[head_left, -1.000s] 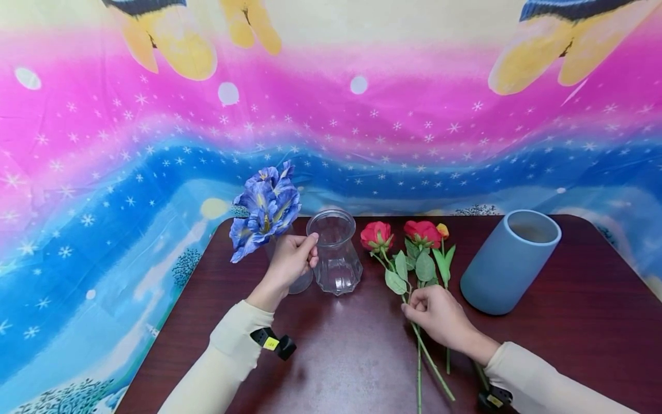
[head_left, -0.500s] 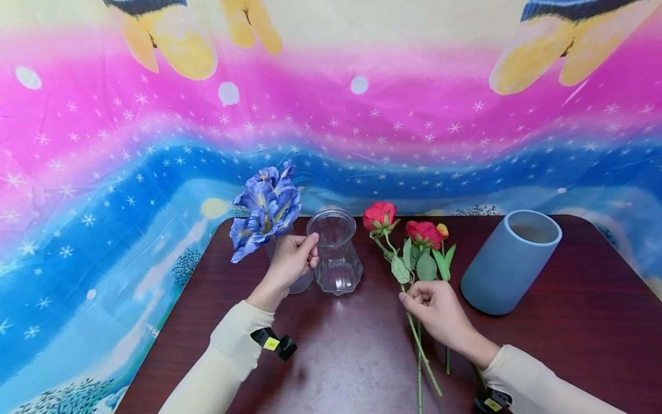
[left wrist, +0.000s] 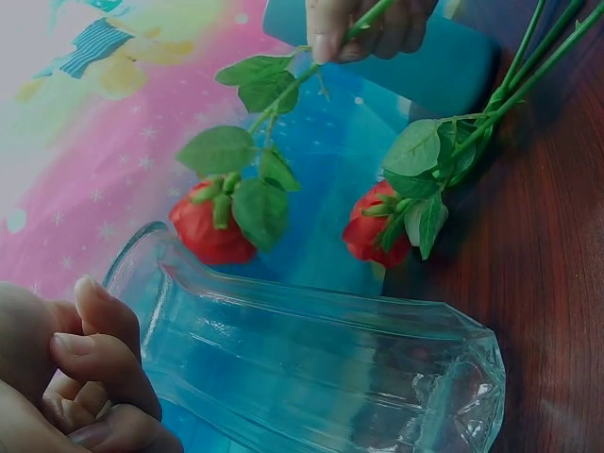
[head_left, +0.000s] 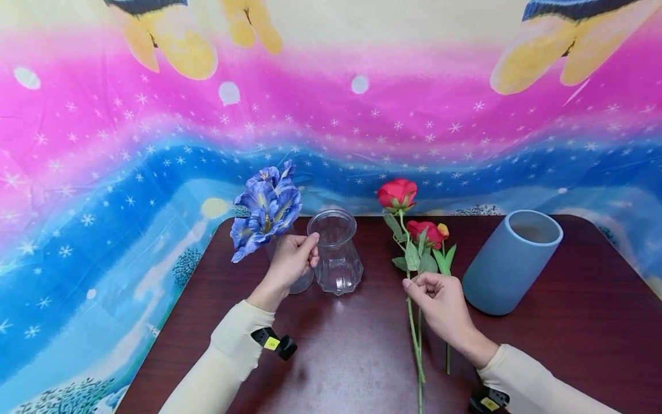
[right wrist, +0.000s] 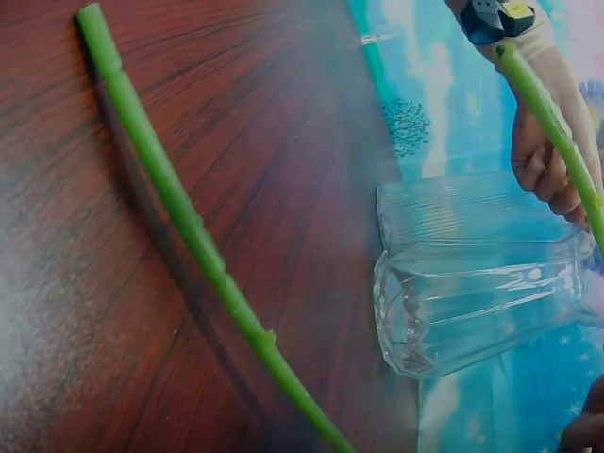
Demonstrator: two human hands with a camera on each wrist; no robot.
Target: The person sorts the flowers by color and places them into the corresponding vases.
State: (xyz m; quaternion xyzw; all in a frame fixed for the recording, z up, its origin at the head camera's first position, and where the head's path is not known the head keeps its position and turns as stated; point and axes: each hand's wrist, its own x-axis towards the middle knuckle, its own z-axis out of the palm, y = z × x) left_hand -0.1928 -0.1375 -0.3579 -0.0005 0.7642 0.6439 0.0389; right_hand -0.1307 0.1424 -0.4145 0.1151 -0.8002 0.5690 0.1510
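Note:
My right hand pinches the stem of a red rose, raised upright with its leaves just above the fingers. Another red rose lies on the table behind it, beside a yellow-orange tulip. My left hand hovers at the clear faceted glass vase; in the left wrist view its fingers are loosely curled with nothing visible between them. Behind that hand stands a ribbed glass vase, with blue irises above it. The iris stems are hidden.
A tall grey-blue vase stands at the right of the dark wooden table. Close behind the table's back edge hangs a colourful printed cloth.
My right hand has lifted the rose up from the table and turned it more upright. Its bloom has risen and moved right. My left hand has stayed still.

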